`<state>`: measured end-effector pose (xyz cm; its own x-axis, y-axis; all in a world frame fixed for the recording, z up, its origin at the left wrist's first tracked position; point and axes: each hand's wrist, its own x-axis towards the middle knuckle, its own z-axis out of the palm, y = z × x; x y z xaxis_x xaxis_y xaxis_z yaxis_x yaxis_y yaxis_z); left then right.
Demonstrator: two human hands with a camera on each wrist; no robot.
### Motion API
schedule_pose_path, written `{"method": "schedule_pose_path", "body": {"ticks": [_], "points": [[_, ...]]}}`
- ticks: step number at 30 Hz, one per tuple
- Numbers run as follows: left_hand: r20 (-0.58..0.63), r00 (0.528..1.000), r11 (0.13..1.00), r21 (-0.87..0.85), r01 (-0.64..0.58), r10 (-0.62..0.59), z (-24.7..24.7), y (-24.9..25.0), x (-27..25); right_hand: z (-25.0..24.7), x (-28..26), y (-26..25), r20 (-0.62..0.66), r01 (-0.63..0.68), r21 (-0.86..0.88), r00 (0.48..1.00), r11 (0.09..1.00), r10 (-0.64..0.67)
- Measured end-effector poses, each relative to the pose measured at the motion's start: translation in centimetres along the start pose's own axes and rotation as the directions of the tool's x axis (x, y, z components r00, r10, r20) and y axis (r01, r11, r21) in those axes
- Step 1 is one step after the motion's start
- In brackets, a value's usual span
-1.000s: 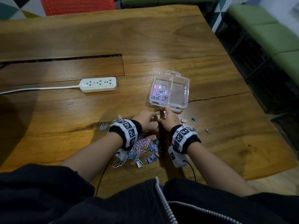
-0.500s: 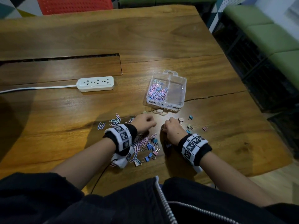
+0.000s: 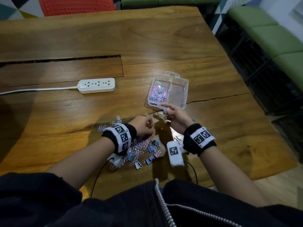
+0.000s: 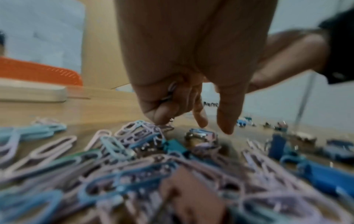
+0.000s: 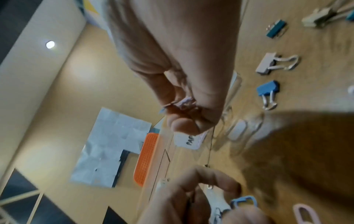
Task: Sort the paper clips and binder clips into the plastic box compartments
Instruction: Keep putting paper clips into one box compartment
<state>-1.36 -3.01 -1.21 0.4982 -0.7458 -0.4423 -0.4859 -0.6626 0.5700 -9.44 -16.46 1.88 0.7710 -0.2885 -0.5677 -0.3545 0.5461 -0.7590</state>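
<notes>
The clear plastic box [image 3: 185, 89] lies open on the wooden table; its left compartment holds pink and blue paper clips [image 3: 158, 94], and the right one looks bare. My right hand [image 3: 167, 112] hovers at the box's near edge, its curled fingers holding a few pink and blue paper clips [image 5: 184, 104]. My left hand [image 3: 147, 126] sits low at the far edge of the mixed clip pile [image 3: 142, 148], with some clips [image 4: 170, 94] tucked in its curled fingers; their kind is unclear. The thumb [image 4: 226, 121] points down.
Loose binder clips [image 5: 267, 89] lie on the table right of the hands, and a few paper clips [image 3: 117, 122] lie left of the pile. A white power strip [image 3: 96, 85] with its cord lies at the far left. The table's right edge [image 3: 268, 128] drops to the floor.
My right hand has risen from the table and moved forward to the box's near edge with clips in it. My left hand has stayed at the pile.
</notes>
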Motion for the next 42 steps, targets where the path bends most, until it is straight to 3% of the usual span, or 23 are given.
{"method": "schedule_pose_path", "body": {"ticks": [3,6,11,13,16,18,20,21,23,25,26,28,29,30,32,34,36,38,42], "points": [[-0.020,0.999,0.979,0.199,-0.039,0.044,0.3,0.2,0.2,0.3,0.6,-0.8,-0.077,-0.047,0.132,0.995,0.990,0.058],[0.012,0.999,0.947,0.319,-0.044,0.042,0.6,0.5,0.2,-0.3,1.0,-1.0,-0.221,0.019,0.171,0.975,0.985,0.020],[0.067,0.997,0.923,0.380,-0.057,0.034,0.8,0.2,-0.1,-2.1,-0.4,-1.3,-0.318,0.078,0.104,0.947,0.992,-0.041],[0.064,0.996,0.943,0.324,-0.075,0.057,0.6,0.2,-0.3,-2.4,-1.4,-0.7,-0.297,0.074,-0.001,0.952,0.997,-0.071],[0.063,0.998,0.997,-0.074,-0.014,0.018,0.0,0.4,-0.5,-2.3,-2.8,0.9,-0.198,0.025,-0.075,0.979,0.997,-0.039],[0.135,0.986,0.879,-0.454,0.147,-0.096,-0.5,0.3,-0.8,-2.1,-3.4,2.2,-0.111,-0.045,-0.132,0.993,0.990,0.031],[0.288,0.950,0.578,-0.757,0.305,-0.124,-1.0,0.1,-1.5,-1.8,-3.6,3.3,-0.013,-0.110,-0.194,0.994,0.975,0.109],[0.332,0.938,0.454,-0.823,0.342,-0.105,-1.2,-0.2,-1.8,-1.6,-3.6,3.7,0.028,-0.129,-0.223,0.990,0.966,0.138],[0.361,0.930,0.385,-0.850,0.360,-0.072,-1.4,-0.7,-2.3,-0.9,-3.5,4.4,0.055,-0.141,-0.311,0.985,0.940,0.165],[0.353,0.930,0.474,-0.805,0.358,-0.102,-1.3,-1.0,-2.5,0.2,-3.5,4.8,0.021,-0.098,-0.492,0.992,0.865,0.124],[0.331,0.934,0.581,-0.738,0.344,-0.132,-1.2,-1.1,-2.5,0.7,-3.6,4.9,-0.002,-0.054,-0.617,0.998,0.785,0.068],[0.219,0.963,0.873,-0.425,0.241,-0.159,-0.9,-1.0,-2.8,1.5,-3.3,5.5,-0.017,0.023,-0.828,0.998,0.560,-0.066],[0.149,0.979,0.963,-0.211,0.166,-0.137,-0.6,-1.0,-3.0,1.7,-3.2,5.8,-0.021,0.032,-0.896,0.993,0.442,-0.116],[0.096,0.990,0.995,-0.019,0.102,-0.100,-0.3,-1.0,-3.3,1.7,-3.1,6.1,-0.017,0.039,-0.934,0.988,0.356,-0.154],[0.077,0.996,0.970,0.239,0.034,-0.054,0.3,-1.0,-4.2,1.1,-2.8,6.4,-0.016,0.038,-0.953,0.984,0.301,-0.177],[0.072,0.997,0.937,0.349,-0.019,-0.007,1.1,-1.1,-4.7,-0.1,-2.9,6.1,-0.044,0.010,-0.936,0.988,0.351,-0.148],[0.040,0.998,0.933,0.357,-0.050,0.039,1.7,-1.1,-4.8,-1.2,-3.3,5.6,-0.068,-0.012,-0.936,0.987,0.352,-0.148],[0.017,0.997,0.933,0.351,-0.074,0.073,2.1,-1.0,-4.7,-2.0,-3.6,5.2,-0.071,-0.013,-0.961,0.977,0.276,-0.200],[0.030,0.998,0.942,0.328,-0.065,0.059,2.5,-0.7,-4.1,-1.8,-4.0,5.7,0.079,0.121,-0.977,0.971,0.176,-0.227]]}}
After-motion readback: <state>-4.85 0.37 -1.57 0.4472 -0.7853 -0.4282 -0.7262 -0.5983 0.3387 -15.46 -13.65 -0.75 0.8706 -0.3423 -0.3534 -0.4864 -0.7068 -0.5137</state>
